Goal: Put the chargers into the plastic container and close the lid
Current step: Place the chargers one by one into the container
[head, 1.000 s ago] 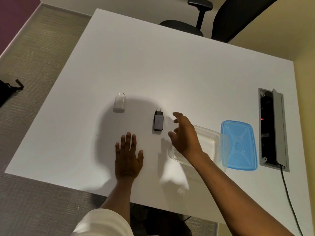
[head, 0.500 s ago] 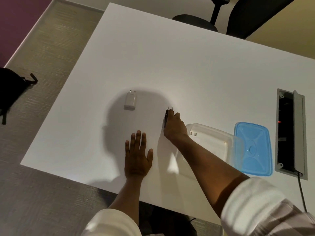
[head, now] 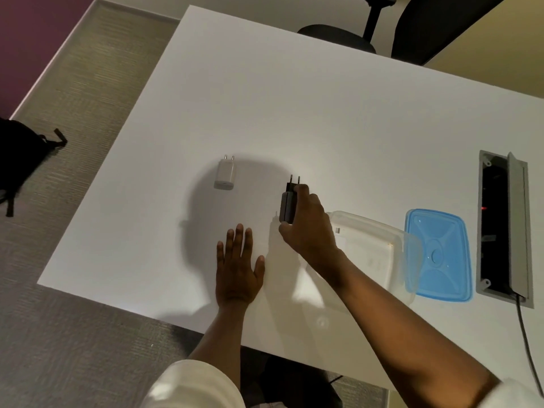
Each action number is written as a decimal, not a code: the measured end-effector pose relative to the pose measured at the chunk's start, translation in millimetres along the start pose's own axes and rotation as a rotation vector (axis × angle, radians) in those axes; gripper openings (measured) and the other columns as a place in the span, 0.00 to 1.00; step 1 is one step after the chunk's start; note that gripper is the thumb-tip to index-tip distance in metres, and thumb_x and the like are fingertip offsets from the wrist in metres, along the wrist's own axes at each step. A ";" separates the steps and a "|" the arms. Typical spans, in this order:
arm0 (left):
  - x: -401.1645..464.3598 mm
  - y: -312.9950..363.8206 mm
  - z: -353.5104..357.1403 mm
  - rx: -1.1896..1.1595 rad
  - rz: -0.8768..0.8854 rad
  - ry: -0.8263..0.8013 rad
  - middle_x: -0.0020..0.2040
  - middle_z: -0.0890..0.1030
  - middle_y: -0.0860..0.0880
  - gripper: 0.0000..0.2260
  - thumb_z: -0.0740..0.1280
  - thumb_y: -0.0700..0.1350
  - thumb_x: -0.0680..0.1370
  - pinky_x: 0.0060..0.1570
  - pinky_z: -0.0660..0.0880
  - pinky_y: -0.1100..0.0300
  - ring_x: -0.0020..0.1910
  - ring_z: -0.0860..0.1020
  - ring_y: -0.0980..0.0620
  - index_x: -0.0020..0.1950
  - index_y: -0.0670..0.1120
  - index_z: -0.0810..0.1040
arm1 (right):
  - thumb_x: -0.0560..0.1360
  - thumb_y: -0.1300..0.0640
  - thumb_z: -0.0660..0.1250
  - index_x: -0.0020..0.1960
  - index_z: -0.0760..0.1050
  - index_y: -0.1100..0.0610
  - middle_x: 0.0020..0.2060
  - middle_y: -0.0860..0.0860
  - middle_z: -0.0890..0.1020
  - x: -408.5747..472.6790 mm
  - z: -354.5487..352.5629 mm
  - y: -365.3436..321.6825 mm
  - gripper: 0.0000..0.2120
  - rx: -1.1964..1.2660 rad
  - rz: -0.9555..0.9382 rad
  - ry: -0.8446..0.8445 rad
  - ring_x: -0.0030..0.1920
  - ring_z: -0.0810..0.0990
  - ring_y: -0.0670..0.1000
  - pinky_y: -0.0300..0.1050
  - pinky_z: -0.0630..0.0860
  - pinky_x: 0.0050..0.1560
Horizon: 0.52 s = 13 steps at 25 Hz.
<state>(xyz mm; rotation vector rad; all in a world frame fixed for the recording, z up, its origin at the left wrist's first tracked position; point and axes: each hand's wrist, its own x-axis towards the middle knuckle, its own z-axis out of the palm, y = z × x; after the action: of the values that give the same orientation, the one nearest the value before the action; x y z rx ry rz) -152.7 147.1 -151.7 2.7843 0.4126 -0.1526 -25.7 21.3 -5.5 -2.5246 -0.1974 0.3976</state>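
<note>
White desk [head: 323, 119]: right hand [head: 309, 228] clamped on dark grey two-pin charger [head: 288, 205] just left of clear plastic container [head: 379, 231], left hand [head: 238, 266] flat and splayed, so lift clear of rim, lay it flat inside, leaving room for white charger [head: 225, 174].

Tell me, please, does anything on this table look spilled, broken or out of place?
Nothing stands out. The white charger lies flat on the table, the right hand grips the dark charger, and the left hand rests flat. The clear container sits open, with its blue lid beside it.
</note>
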 end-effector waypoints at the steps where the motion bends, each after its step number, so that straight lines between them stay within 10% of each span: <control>1: -0.7 0.2 -0.8 0.004 0.000 0.001 0.82 0.53 0.47 0.31 0.47 0.61 0.81 0.79 0.53 0.43 0.81 0.51 0.45 0.81 0.49 0.52 | 0.68 0.56 0.73 0.66 0.62 0.53 0.51 0.55 0.75 -13.1 -9.4 3.4 0.32 0.040 -0.030 0.048 0.44 0.80 0.56 0.40 0.78 0.35; 13: -2.2 1.9 -1.8 0.010 0.008 0.007 0.82 0.52 0.47 0.31 0.46 0.60 0.81 0.79 0.53 0.43 0.81 0.52 0.45 0.81 0.49 0.50 | 0.65 0.58 0.73 0.64 0.64 0.53 0.50 0.55 0.77 -87.9 -42.4 119.1 0.31 -0.032 0.340 0.016 0.42 0.76 0.54 0.45 0.72 0.40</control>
<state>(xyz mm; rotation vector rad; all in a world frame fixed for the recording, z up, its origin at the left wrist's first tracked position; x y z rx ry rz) -154.1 145.3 -149.0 2.7967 0.4038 -0.1430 -88.5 -118.7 -17.6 -2.5936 0.2371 0.5089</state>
